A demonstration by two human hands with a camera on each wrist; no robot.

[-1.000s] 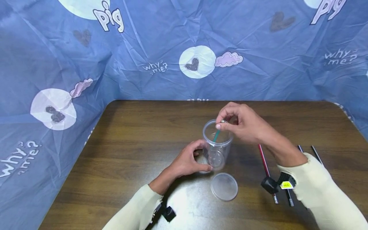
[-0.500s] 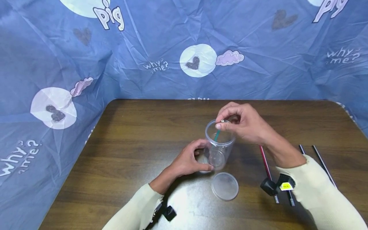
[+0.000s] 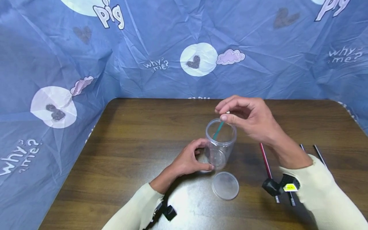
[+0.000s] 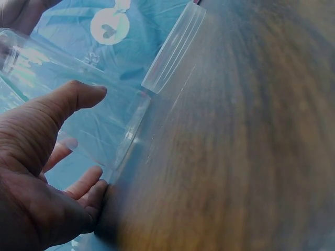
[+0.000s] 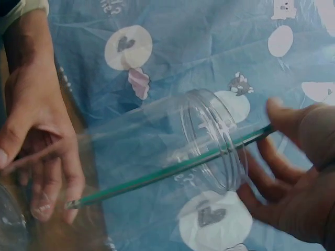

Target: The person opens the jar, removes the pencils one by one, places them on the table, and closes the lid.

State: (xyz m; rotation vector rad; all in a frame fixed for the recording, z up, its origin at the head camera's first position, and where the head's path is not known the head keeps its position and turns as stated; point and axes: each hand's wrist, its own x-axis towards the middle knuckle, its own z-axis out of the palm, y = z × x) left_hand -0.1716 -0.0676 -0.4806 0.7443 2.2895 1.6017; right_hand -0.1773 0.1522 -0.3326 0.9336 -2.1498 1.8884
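A clear plastic jar (image 3: 227, 152) stands upright on the table, uncapped. My left hand (image 3: 188, 159) holds it low on its left side, thumb in front and fingers behind, as the left wrist view also shows. Between thumb and fingertips, my right hand (image 3: 254, 121) pinches the upper end of a green pencil (image 5: 157, 178) above the jar's mouth. The pencil slants down through the opening, most of its length inside the jar; its silvery end is lowest in the right wrist view. A round translucent lid (image 3: 225, 186) lies flat just in front of the jar.
To the right, partly under my right forearm, lie a red pencil (image 3: 265, 161), a dark pencil (image 3: 292, 198) and another dark pencil (image 3: 319, 155). A blue printed cloth (image 3: 155, 35) hangs behind the wooden table (image 3: 129, 134).
My right hand has risen slightly with the green pencil, drawing its top farther above the rim. The jar has shifted a little to the right. My left hand keeps its place on it.
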